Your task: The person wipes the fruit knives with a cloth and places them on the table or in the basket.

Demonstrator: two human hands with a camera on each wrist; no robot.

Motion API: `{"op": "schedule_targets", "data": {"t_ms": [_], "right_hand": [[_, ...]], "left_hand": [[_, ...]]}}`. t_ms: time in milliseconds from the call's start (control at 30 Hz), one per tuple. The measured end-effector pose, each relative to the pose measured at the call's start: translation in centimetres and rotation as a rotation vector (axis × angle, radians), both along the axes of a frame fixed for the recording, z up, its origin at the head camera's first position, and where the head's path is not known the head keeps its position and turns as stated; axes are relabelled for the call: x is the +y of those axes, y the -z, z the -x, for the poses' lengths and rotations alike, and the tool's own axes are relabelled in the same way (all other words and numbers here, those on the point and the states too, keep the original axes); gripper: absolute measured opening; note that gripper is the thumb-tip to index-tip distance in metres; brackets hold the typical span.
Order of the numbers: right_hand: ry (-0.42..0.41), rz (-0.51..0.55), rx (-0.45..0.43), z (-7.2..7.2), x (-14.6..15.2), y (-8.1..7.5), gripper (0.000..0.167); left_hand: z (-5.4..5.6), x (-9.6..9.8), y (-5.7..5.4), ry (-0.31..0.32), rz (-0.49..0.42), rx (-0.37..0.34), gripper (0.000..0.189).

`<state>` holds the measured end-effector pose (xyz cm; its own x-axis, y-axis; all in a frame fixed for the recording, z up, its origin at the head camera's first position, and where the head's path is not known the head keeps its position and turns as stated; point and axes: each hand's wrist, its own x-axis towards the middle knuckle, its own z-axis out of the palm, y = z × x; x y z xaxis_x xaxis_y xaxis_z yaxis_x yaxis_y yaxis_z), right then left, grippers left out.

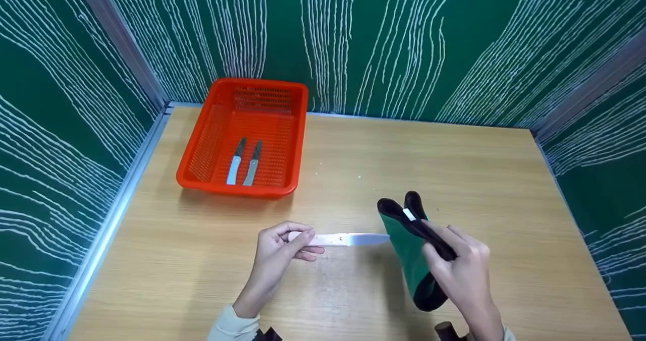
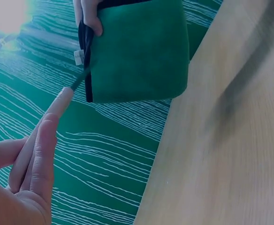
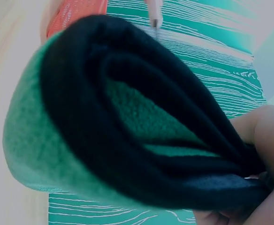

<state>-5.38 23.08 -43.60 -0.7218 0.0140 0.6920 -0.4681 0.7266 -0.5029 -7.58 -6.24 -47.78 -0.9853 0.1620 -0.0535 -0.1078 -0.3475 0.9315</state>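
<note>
My left hand (image 1: 272, 252) pinches a small knife (image 1: 330, 239) by its pale pinkish handle, thumb on top. The blade (image 1: 367, 239) lies level and points right, its tip at the edge of a folded green cloth (image 1: 408, 252). My right hand (image 1: 467, 268) grips that cloth by its black-bound edge, near a small white tag (image 1: 409, 214). In the right wrist view the cloth (image 3: 26, 136) hangs in open loops, and the knife's handle (image 3: 154, 11) shows beyond it. From the left wrist, the blade overlaps the cloth's dark border (image 2: 88, 89).
A red plastic basket (image 1: 237, 190) stands at the back left of the wooden table (image 1: 429, 164). Inside it lie two knives, one with a light blue handle (image 1: 233, 170) and one with a greyish handle (image 1: 251, 172). Green panels (image 1: 282, 33) with white wavy lines enclose the table.
</note>
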Motion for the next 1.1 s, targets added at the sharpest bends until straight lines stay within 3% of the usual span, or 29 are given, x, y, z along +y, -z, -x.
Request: {"op": "schedule_targets", "data": {"t_ms": [367, 533, 700, 867, 1100], "right_hand": [[-0.027, 0.144, 0.051, -1.4, -2.4, -3.7, 0.025], [-0.152, 0.169, 0.097, -1.1, -3.5, -2.0, 0.023], [-0.279, 0.115, 0.041, -0.7, -4.9, 0.7, 0.033], [-0.288, -0.028, -0.027, -0.8, -5.7, 1.9, 0.039], [-0.239, -0.216, -0.016, -0.5, -5.7, 2.1, 0.044]], "left_hand": [[0.1, 0.5, -0.2, 0.037, -0.015, 0.000, 0.025], [0.0, 0.8, -0.5, 0.054, -0.004, -0.008, 0.025], [-0.3, 1.0, -0.5, 0.073, -0.013, -0.026, 0.025], [-0.5, 1.0, -0.5, 0.098, -0.048, -0.020, 0.027], [-0.4, 0.9, -0.2, 0.103, -0.071, -0.005, 0.033]]}}
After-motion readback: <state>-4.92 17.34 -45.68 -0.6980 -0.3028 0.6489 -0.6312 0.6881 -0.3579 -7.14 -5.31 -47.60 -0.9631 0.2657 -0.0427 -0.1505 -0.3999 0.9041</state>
